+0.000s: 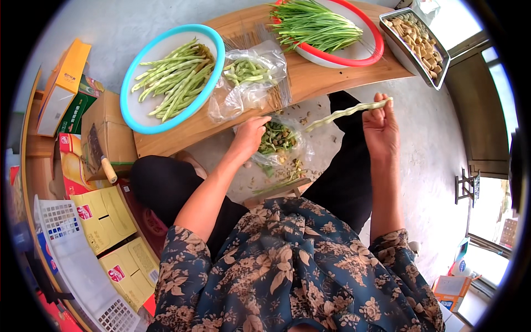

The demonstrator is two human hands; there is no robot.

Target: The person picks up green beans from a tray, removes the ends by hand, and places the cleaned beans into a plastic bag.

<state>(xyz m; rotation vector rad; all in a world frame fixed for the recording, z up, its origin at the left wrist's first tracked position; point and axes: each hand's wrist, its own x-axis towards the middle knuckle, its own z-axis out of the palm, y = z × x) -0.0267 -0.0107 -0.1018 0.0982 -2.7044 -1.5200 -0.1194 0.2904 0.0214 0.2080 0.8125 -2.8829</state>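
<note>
Fingers (pixel 381 110) of our right hand (pixel 380 133) pinch one end of a long green bean pod (pixel 347 112), right of centre in the frame, its other end pointing left toward a clear bag of bean scraps (pixel 278 138). Our left hand (pixel 250 134) reaches into that bag at centre, fingers curled together; what they grip we cannot tell. Upper left, a blue-rimmed bowl (pixel 145 126) on the wooden board (pixel 310 83) holds more pods.

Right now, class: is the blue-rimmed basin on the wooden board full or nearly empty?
Partly filled. A loose pile of long green beans lies across the blue-rimmed basin, with white bottom showing on both sides.
</note>
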